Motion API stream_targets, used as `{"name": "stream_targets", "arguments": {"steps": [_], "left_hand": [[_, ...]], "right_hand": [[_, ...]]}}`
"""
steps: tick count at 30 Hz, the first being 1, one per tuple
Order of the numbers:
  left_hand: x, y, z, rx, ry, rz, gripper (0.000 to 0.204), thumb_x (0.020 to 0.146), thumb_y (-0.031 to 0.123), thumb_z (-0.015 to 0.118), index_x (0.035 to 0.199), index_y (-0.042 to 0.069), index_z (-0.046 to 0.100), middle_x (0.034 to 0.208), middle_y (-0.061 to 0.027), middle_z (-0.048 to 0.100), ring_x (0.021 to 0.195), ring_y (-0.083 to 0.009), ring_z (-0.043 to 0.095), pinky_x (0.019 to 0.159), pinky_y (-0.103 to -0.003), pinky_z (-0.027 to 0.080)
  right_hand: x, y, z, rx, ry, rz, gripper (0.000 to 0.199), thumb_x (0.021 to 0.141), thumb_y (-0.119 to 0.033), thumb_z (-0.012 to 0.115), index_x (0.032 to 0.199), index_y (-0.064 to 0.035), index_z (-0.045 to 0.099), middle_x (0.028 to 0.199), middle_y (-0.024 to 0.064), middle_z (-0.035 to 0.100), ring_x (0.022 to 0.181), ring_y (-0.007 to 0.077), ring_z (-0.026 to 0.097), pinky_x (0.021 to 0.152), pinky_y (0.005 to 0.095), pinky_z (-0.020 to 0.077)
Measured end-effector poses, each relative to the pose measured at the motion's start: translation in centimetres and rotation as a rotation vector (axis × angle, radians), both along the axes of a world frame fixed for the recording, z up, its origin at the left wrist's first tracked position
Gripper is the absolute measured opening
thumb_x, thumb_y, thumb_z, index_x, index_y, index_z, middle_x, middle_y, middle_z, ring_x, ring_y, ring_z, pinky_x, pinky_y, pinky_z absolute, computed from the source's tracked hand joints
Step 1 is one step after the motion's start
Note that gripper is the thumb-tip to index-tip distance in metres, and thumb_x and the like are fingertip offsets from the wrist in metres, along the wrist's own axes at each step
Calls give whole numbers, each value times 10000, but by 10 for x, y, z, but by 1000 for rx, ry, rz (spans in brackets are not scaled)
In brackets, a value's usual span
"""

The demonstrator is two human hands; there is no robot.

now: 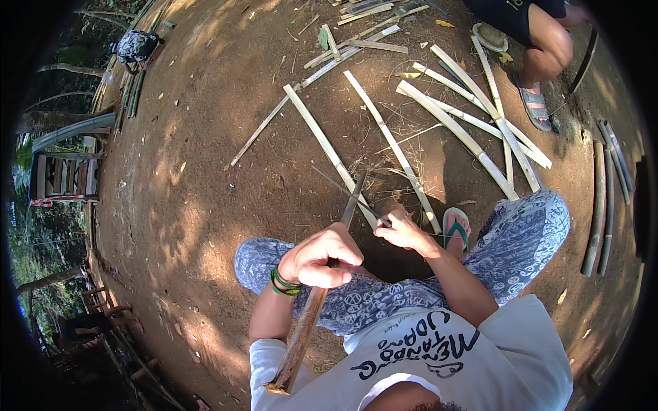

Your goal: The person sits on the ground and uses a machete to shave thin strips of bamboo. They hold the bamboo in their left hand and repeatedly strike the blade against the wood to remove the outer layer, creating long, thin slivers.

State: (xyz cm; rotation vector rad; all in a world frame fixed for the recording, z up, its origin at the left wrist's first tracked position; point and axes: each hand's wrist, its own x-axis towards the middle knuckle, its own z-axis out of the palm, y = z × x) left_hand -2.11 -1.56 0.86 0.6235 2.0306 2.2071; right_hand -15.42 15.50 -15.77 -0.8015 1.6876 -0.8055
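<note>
My left hand (322,257), with green bands at its wrist, is closed around a long brown wooden stick (303,335). The stick slants from beside my left sleeve up past my knuckles, and its far end narrows and darkens. To the right, the fingers of my right hand (404,231) are pinched on a thin dark strip (348,190), which points up and left and crosses near the stick's far end; whether it is a blade cannot be made out. Just beyond both hands, pale split bamboo slats (329,144) lie on the ground.
More bamboo slats (473,140) fan out at the right, by another person's sandalled foot (534,106). Bamboo poles (595,209) lie along the right side. My sandalled foot (456,229) rests beside my right hand. Another person (137,46) is bent low at far left.
</note>
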Motion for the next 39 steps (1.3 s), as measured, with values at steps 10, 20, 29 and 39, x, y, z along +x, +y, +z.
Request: {"name": "stream_targets", "arguments": {"steps": [10,20,29,39], "left_hand": [[7,5,2,-46,-34,-12,373,734,142,613,582,22,294,516,-98,309,428,-303,369,464,-402,246],[10,7,0,-6,-15,31,398,744,154,608,579,27,269,511,-88,282,433,-305,336,475,-413,225],[8,-3,3,9,-2,52,385,747,162,606,585,26,285,518,-86,285,430,-302,346,472,-411,223],[10,-8,2,10,15,83,379,753,160,609,588,23,297,524,-96,288,433,-307,348,475,-411,224]], "right_hand": [[8,6,-27,-56,28,-41,254,821,-235,701,785,13,662,595,119,578,544,182,552,535,369,431],[13,3,-65,-316,298,-44,248,772,-198,716,765,43,657,601,213,595,550,258,602,553,402,461],[11,-11,-99,-164,209,-148,286,761,-262,728,770,18,668,654,226,616,587,326,610,596,414,475],[-14,-20,-130,256,209,-189,371,806,-293,699,727,64,636,647,199,641,653,305,667,646,426,513]]}}
